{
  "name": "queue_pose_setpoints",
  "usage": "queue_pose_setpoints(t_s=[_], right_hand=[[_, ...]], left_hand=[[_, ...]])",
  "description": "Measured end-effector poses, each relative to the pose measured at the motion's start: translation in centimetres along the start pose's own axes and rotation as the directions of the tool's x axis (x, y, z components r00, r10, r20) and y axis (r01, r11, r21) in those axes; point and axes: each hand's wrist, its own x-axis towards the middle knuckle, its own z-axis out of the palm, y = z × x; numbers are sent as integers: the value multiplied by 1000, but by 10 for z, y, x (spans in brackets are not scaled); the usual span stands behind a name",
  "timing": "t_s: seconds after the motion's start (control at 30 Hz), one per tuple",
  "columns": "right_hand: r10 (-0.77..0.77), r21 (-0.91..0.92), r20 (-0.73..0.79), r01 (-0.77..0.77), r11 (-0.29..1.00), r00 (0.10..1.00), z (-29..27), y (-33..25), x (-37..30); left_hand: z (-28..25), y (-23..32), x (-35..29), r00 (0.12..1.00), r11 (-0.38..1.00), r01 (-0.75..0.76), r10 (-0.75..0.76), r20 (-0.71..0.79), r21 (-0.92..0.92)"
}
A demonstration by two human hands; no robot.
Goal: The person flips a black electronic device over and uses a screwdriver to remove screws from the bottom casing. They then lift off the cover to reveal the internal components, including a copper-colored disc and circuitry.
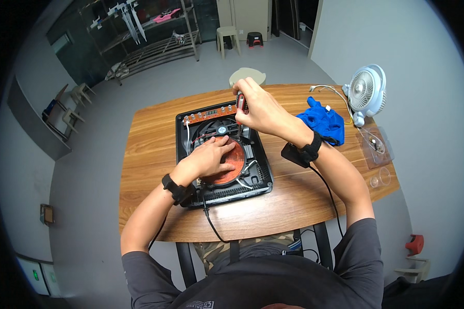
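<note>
An opened induction cooker [267,177] in a black casing lies on the wooden table in front of me, its inside facing up. My left hand [207,157] rests with fingers spread on the round copper-red coil [235,164] in it. My right hand [263,110] is closed around a screwdriver [240,102] with a red and black handle. The screwdriver stands upright, its shaft pointing down beside the coil's far right edge; whether the tip sits in a screw is too small to tell. An orange circuit board strip [198,116] runs along the casing's far side.
To the right on the table [152,139] are a crumpled blue cloth [322,122], a light blue fan [364,92], a clear plastic tray [376,147] and clear cups [380,178]. A black power cord [211,222] hangs over the near edge. A stool [247,75] stands beyond.
</note>
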Motion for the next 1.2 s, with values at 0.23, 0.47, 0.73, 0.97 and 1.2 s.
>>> queue_pose_setpoints(t_s=[0.23, 0.47, 0.73, 0.97, 1.2], right_hand=[[16, -23, -10, -17, 1000, 1000, -7, 3, -8], [5, -30, -41, -7, 1000, 999, -13, 13, -21], [19, -25, -41, -20, 999, 999, -19, 12, -26], [34, 1, -40, -34, 999, 999, -16, 11, -27], [25, 16, -6, -25, 1000, 1000, -22, 10, -30]], left_hand=[[-11, -8, 34, 992, 999, -7, 3, -126, -32], [-5, -4, 71, 984, 996, -60, 70, -164, 67], [9, -6, 80, 965, 973, -111, 155, -213, 204], [0, 1, 90, 982, 961, -111, 145, -120, 253], [-7, 1, 92, 989, 973, -107, 126, -82, 207]])
